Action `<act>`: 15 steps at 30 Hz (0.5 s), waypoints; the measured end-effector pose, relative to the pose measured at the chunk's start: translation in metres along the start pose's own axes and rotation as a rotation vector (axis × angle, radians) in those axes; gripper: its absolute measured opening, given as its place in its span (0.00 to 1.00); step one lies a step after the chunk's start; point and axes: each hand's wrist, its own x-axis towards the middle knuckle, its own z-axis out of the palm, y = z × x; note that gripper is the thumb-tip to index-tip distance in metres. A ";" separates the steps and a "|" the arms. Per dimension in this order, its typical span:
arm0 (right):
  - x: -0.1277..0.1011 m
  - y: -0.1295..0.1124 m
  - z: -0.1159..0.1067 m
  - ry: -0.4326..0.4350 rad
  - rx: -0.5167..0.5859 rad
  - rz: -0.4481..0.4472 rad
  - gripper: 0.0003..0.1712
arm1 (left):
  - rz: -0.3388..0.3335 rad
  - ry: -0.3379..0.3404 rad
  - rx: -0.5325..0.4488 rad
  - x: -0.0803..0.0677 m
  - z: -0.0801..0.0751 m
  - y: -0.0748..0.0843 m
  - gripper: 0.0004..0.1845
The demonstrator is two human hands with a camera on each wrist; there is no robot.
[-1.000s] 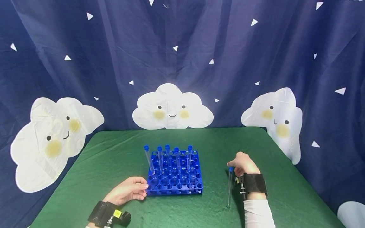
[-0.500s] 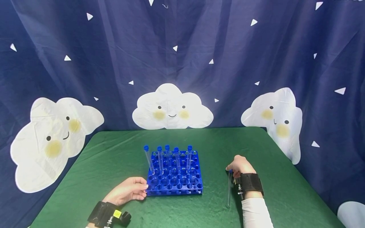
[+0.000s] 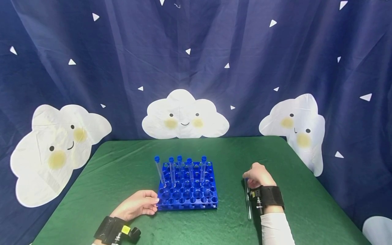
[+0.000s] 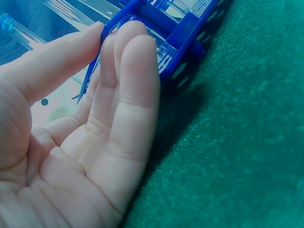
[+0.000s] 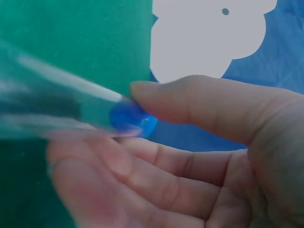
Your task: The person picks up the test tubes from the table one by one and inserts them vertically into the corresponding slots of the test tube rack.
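The right hand (image 3: 259, 177) pinches a clear test tube (image 3: 247, 200) at its blue-capped end, thumb over fingers, to the right of the rack and well apart from it; the tube's long body slants back toward the person above the green cloth. The left hand (image 3: 137, 205) lies relaxed, its straight fingertips (image 4: 135, 45) touching the near left corner of the blue tube rack (image 3: 188, 192), gripping nothing.

The rack is glossy moulded plastic, a square grid of round holes. Five capped tubes (image 3: 180, 170) stand in its far rows, thin, transparent and leaning slightly. The table cover (image 3: 122, 163) is a nubbly green fabric; behind hangs a dark blue curtain (image 3: 196, 51) printed with smiling white clouds and small triangles.

The right wrist view alone shows the rounded blue cap (image 5: 134, 118) nipped between thumb and fingers, the tube's glassy length blurred. The left wrist view alone shows the rack's open lattice side and the cloth's grain. Black bands wrap both wrists; the yellow tag on the left one is too small to read.
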 end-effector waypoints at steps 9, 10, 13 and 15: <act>-0.004 -0.012 -0.007 0.099 0.055 -0.065 0.07 | -0.002 0.000 0.002 0.000 0.000 -0.001 0.04; -0.005 -0.014 -0.008 0.111 0.057 -0.075 0.07 | -0.002 0.000 0.002 0.000 0.000 -0.001 0.04; -0.009 -0.018 -0.010 0.140 0.064 -0.120 0.08 | -0.001 0.001 0.003 0.001 -0.001 -0.001 0.03; -0.010 -0.020 -0.012 0.166 0.060 -0.157 0.09 | -0.001 0.003 0.006 0.001 -0.001 -0.001 0.03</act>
